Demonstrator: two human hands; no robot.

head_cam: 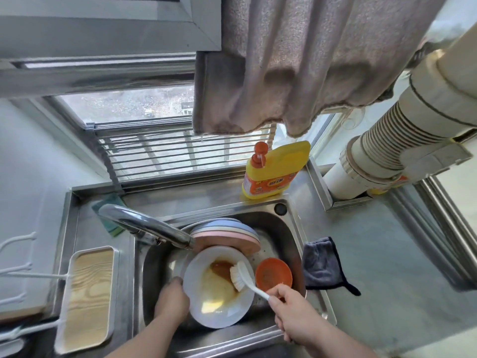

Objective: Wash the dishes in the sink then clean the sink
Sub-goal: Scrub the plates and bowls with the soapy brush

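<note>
The right hand [291,310] grips a white brush [241,277], bristles on a stained white plate [219,288] low in the frame's centre. The left hand [172,298] clasps the plate's left rim inside the sink [289,228]. An orange bowl [273,273] sits just right; stacked plates [227,235] lean behind.

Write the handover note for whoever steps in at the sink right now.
Left hand: grips the rim of the white plate, tilted in the sink.
Right hand: holds the white dish brush, bristles on the plate's brown residue.
Orange bowl and stack of pastel plates wait in the sink.
Yellow detergent bottle stands behind the sink.
Done: nothing visibly clean yet.
Left: finish this plate, the bowl, the stack, then the sink.
</note>
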